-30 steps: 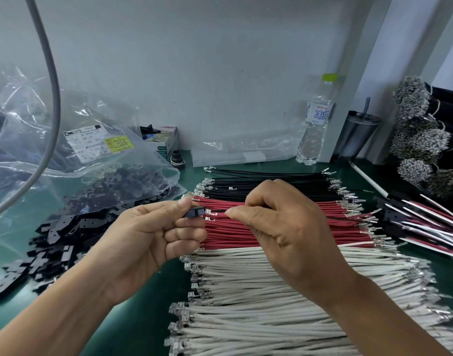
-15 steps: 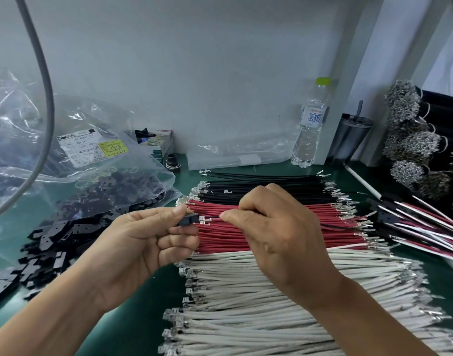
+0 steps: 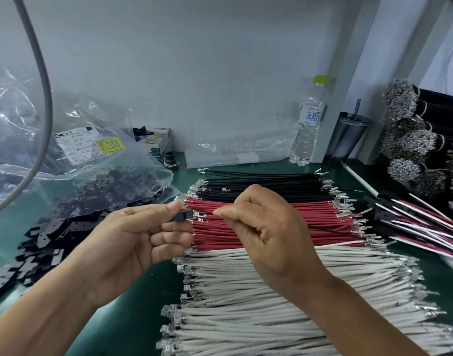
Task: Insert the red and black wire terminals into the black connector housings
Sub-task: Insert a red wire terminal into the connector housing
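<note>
Green-topped desk (image 3: 133, 327), set against a pale wall. Centre: three flat rows of cut wires with metal terminals, black wires (image 3: 271, 183) farthest back, red wires (image 3: 323, 214) next, white wires (image 3: 271, 291) nearest. Left: loose black connector housings (image 3: 43, 240) spilling beside a clear plastic bag (image 3: 97, 160) of more. Back edge: small box (image 3: 160, 142), water bottle (image 3: 307, 124), dark tumbler (image 3: 348, 134). Right: assembled leads (image 3: 420, 224), bundles of terminals (image 3: 410, 145).

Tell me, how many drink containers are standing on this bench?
2, both at the back right by the wall: a clear water bottle with a green cap, and a dark tumbler with a straw just right of it. Others may be hidden.
</note>
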The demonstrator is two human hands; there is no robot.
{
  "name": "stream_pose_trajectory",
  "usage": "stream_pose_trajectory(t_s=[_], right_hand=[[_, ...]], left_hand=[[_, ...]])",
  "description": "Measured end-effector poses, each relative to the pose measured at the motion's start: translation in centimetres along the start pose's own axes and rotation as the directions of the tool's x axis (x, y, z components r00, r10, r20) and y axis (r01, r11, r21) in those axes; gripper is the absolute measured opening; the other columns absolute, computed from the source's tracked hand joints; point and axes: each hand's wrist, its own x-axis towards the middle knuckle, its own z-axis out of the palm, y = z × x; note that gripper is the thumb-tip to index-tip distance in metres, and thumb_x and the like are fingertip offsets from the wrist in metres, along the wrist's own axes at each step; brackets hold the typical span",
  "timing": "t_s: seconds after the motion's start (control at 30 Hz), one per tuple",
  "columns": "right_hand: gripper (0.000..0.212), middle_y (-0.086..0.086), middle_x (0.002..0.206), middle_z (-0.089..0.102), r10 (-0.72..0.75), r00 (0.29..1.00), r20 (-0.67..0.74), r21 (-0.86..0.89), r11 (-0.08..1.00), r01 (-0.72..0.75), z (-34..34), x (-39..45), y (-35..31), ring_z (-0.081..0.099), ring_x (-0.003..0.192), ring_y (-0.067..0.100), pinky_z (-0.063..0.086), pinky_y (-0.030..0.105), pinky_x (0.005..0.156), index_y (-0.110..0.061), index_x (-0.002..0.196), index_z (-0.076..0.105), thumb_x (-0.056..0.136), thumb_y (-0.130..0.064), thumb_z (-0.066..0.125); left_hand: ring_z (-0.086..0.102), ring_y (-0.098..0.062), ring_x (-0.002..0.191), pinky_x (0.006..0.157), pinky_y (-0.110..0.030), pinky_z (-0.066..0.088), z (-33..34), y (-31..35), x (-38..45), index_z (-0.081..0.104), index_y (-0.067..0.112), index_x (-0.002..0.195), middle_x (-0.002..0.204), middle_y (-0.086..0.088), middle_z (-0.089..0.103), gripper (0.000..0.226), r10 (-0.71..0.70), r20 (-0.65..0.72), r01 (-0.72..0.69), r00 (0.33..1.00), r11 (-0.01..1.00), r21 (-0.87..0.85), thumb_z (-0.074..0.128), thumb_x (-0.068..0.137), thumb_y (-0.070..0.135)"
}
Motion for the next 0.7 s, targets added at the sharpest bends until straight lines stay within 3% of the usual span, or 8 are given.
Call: stream_pose_trajectory(t_s=[0.13, 0.37, 0.43, 0.57, 0.7], right_hand=[[0.022, -0.005, 0.081, 0.054, 0.009, 0.999, 0.041, 0.042, 0.999, -0.011, -0.2, 0.0, 0.1, 0.054, 0.076, 0.014, 0.052, 0.036, 0.061, -0.024, 0.115, 0.077, 0.097, -0.018, 0.064], [0.016, -0.007, 0.081, 0.059, 0.06, 0.998, 0.035, 0.112, 0.992, -0.063, -0.2, -0.2, -0.3, 0.057, 0.075, 0.009, 0.051, 0.033, 0.06, -0.019, 0.103, 0.08, 0.095, -0.025, 0.068], [0.017, -0.007, 0.082, 0.058, 0.044, 0.998, 0.045, 0.1, 0.994, -0.049, -0.1, -0.2, -0.5, 0.056, 0.075, 0.011, 0.05, 0.034, 0.06, -0.018, 0.102, 0.081, 0.095, -0.025, 0.067], [0.017, -0.005, 0.082, 0.058, 0.052, 0.998, 0.026, 0.124, 0.991, -0.055, -0.3, 0.0, -0.6, 0.057, 0.076, 0.014, 0.051, 0.035, 0.062, -0.016, 0.101, 0.081, 0.095, -0.024, 0.067], [0.015, -0.009, 0.086, 0.06, 0.089, 0.994, 0.058, 0.12, 0.988, -0.096, -0.1, 0.0, -1.5, 0.057, 0.078, 0.006, 0.05, 0.026, 0.065, -0.017, 0.101, 0.079, 0.096, -0.024, 0.066]], left_hand=[[0.074, -0.021, 0.065, 0.055, -0.025, 0.061, 0.1, 0.0, 0.0, 0.082, 0.007, 0.089, 0.08, -0.015, 0.074, 0.059, -0.005, 0.017, 0.005, 1.0, 1.0, -0.012, 0.104, 0.043, 0.037], [0.073, -0.019, 0.06, 0.053, -0.025, 0.061, 0.3, 0.1, -0.1, 0.082, 0.009, 0.085, 0.074, -0.012, 0.071, 0.057, -0.01, 0.017, 0.01, 1.0, 1.0, -0.002, 0.104, 0.042, 0.038], [0.072, -0.019, 0.06, 0.053, -0.025, 0.061, 0.3, 0.1, -0.2, 0.082, 0.009, 0.085, 0.073, -0.011, 0.07, 0.051, -0.012, 0.016, 0.012, 1.0, 1.0, 0.001, 0.102, 0.047, 0.037], [0.071, -0.018, 0.057, 0.051, -0.024, 0.06, 0.3, 0.0, -0.3, 0.082, 0.009, 0.083, 0.07, -0.011, 0.069, 0.02, -0.029, -0.007, 0.029, 1.0, 0.999, -0.04, 0.088, 0.073, 0.025], [0.072, -0.022, 0.058, 0.051, -0.026, 0.06, 0.2, -0.5, -0.4, 0.081, 0.006, 0.087, 0.073, -0.014, 0.07, 0.027, -0.008, -0.066, 0.006, 0.998, 0.999, -0.034, 0.091, 0.069, 0.023]])
